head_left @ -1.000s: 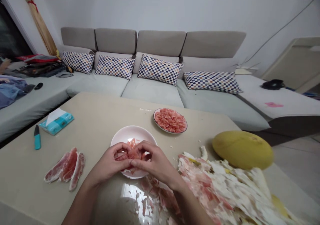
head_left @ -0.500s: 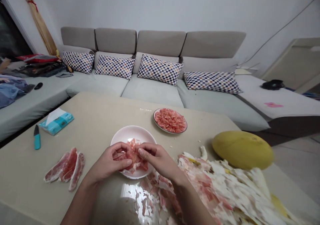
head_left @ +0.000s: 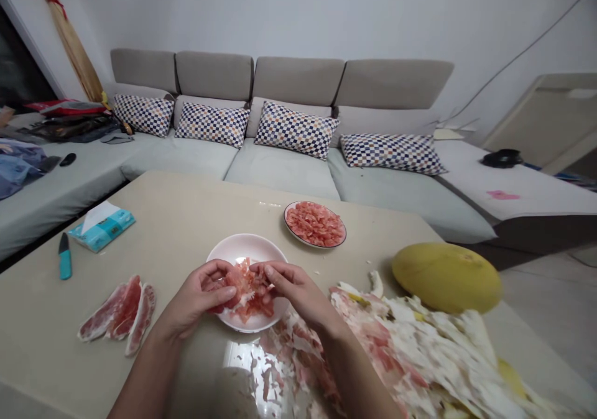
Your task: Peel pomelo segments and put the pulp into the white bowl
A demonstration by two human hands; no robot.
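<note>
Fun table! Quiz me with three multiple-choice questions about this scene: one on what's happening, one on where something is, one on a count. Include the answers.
1. What are the left hand and right hand doing above the white dish?
A) Holding pink fruit flesh
B) Tying a string
C) Folding a cloth

2. Where is the teal-handled knife?
A) In the dish
B) Beside the tissue packet
C) On the sofa

3. How many pink fruit slices lie on the table left of the dish?
A) One
B) Three
C) Six

Answers:
1. A: the fingers of both hands touch the flesh.
2. B: it lies just left of the packet.
3. B: three slices lie side by side.
</note>
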